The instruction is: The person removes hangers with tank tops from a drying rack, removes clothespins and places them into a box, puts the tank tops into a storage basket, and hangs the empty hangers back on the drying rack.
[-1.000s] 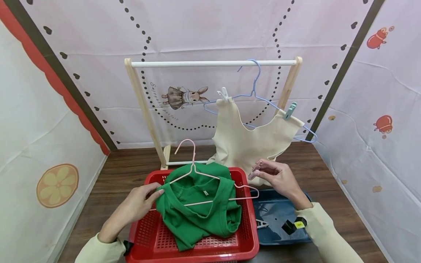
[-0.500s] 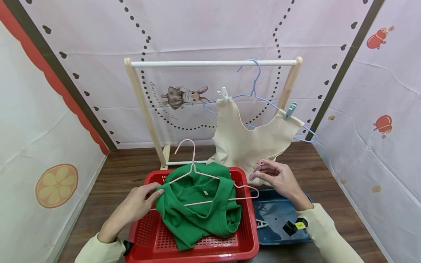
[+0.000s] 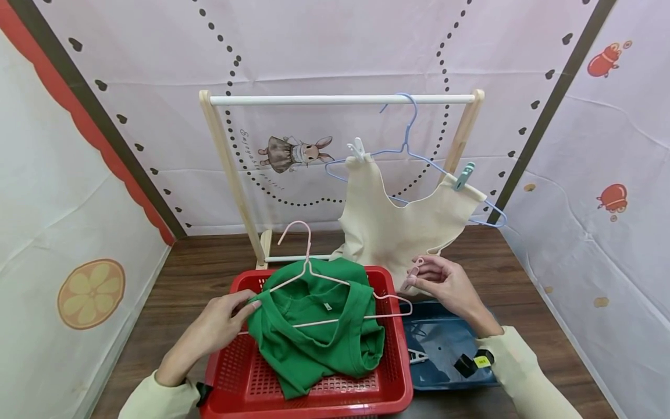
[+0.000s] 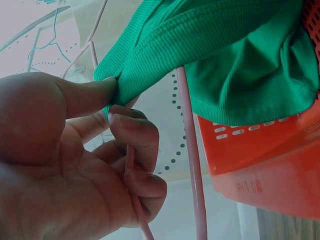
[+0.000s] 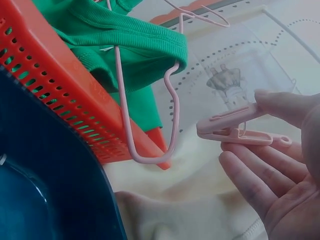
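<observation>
On the desk [image 3: 201, 251] sits a basket [image 3: 384, 401], where the left hand [image 3: 211, 326] pinches the shirt [image 3: 309, 361] and the right hand [image 3: 445, 288] pinches a clip [image 5: 227, 119], right of the hanger [image 3: 307, 263].

Your bench [image 3: 209, 256] (dark brown, with a wood grain) carries a red basket [image 3: 401, 355] in front of you, a blue tray [image 3: 442, 334] just beside it to your right, and a wooden rack [image 3: 230, 166] standing behind them.
</observation>
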`<state>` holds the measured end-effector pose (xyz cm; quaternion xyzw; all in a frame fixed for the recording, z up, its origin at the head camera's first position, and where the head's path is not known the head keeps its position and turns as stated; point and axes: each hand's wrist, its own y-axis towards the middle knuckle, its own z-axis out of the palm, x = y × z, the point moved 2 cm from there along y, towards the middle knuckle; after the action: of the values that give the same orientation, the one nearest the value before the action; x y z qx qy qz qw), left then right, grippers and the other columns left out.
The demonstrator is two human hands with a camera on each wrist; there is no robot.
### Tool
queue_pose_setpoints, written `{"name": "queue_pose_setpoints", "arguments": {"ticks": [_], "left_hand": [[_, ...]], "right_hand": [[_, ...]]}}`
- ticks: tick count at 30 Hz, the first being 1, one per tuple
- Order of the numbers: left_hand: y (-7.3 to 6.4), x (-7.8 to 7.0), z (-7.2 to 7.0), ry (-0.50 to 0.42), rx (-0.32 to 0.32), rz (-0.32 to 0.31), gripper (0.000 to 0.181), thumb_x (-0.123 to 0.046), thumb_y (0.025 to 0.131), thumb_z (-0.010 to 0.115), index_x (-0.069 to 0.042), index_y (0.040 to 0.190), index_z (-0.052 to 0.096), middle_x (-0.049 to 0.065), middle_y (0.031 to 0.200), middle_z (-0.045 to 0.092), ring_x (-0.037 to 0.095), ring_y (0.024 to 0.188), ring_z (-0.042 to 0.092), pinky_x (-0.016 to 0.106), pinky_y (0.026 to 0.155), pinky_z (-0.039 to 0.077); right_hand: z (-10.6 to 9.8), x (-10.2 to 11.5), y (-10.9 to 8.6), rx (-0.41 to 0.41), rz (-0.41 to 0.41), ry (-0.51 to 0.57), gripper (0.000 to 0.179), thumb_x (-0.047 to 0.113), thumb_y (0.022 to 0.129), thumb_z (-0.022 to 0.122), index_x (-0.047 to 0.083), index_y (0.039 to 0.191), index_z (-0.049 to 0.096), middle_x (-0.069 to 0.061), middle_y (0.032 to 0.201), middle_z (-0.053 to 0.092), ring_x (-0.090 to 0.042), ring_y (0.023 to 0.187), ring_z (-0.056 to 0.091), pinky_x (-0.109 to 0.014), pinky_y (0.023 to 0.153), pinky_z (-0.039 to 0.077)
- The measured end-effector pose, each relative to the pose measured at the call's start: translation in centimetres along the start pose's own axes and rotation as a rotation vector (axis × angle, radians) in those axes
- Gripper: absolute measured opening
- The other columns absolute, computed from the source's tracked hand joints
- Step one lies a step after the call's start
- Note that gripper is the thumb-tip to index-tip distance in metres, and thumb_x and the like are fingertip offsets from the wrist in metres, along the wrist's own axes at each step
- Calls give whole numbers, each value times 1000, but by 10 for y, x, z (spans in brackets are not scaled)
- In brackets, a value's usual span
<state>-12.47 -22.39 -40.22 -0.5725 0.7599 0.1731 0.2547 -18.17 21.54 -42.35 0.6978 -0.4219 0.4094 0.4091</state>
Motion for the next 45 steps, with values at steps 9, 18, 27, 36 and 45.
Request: {"name": "queue_pose_setpoints", "arguments": {"ticks": [9, 18, 27, 36, 45], "left_hand": [[0, 1, 1, -10, 2, -3, 11, -19, 103, 55, -21, 93, 60, -4, 68, 51, 10, 68, 50, 27, 64, 40], [1, 0, 0, -15, 10, -8, 12, -19, 103, 55, -20, 92, 60, -5, 68, 50, 9, 65, 49, 26, 62, 40], [0, 0, 0, 8, -13, 3, 11, -19, 103, 55, -21, 95, 62, -5, 68, 53, 10, 69, 51, 28, 66, 40], [0, 1, 1, 13, -16, 12, 12, -21, 103, 54, -21, 95, 62, -7, 69, 53, 9, 71, 52, 28, 67, 41], [0, -1, 1, 27, -20, 11, 12, -19, 103, 55, -21, 93, 61, -7, 69, 51, 10, 72, 50, 29, 67, 40]], "right_hand": [[-8, -5, -5, -11, 48, 0, 41, 9, 90, 73, -6, 124, 56, -21, 106, 69, -13, 90, 72, -22, 80, 56], [-13, -10, -10, 59, 115, -27, 42, 11, 91, 72, -6, 126, 56, -20, 106, 69, -14, 91, 70, -23, 81, 56], [-16, -15, -14, 142, 97, -68, 35, 8, 89, 73, -4, 119, 58, -17, 103, 69, -16, 90, 70, -22, 81, 55], [-20, -18, -20, 207, 94, -89, 35, 9, 90, 72, -4, 119, 58, -16, 102, 69, -18, 91, 69, -23, 81, 55], [-21, -24, -24, 272, 154, -88, 39, 11, 89, 75, -7, 119, 57, -15, 100, 69, -21, 91, 69, -25, 80, 56]]}}
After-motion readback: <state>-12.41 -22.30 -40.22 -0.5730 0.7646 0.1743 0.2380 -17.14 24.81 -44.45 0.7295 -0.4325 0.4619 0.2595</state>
